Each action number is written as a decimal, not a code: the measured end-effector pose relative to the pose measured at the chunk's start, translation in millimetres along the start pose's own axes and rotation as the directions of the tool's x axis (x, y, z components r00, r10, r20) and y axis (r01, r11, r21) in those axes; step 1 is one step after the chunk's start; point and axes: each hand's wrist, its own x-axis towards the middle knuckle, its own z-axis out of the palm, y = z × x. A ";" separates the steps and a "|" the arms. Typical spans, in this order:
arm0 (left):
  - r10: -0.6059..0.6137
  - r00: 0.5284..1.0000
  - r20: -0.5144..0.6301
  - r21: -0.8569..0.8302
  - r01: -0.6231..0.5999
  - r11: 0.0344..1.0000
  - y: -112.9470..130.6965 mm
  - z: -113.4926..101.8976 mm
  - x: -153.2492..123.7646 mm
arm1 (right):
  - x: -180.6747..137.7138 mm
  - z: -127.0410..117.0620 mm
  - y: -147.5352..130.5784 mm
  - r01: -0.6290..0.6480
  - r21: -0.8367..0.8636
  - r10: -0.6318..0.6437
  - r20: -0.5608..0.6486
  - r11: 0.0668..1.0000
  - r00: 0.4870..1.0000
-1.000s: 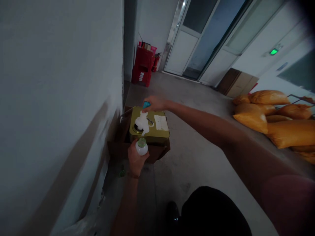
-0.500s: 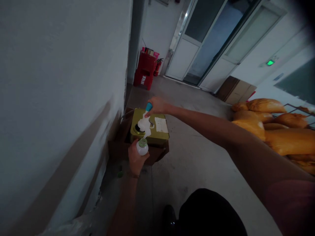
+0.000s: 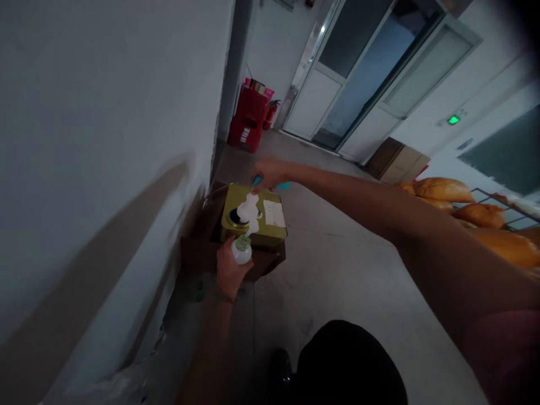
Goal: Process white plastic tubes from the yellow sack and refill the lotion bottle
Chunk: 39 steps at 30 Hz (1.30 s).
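Unreadably small, the paper label (image 3: 274, 213) on the gold tin (image 3: 253, 239)

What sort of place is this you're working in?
Probably a back-of-house service corridor in a commercial or industrial building: a red fire extinguisher stands by the wall, a green exit sign glows above, and orange sacks sit on bare concrete floor.

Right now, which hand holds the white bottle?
The left hand grips the white bottle; the right hand holds a blue strip over the gold tin.
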 end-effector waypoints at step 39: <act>-0.028 0.999 -0.027 0.012 0.028 1.000 25.5 1.4 11.9 | -23.4 199.9 -104.8 -0.145 0.748 0.613 -0.397 0.647 0.683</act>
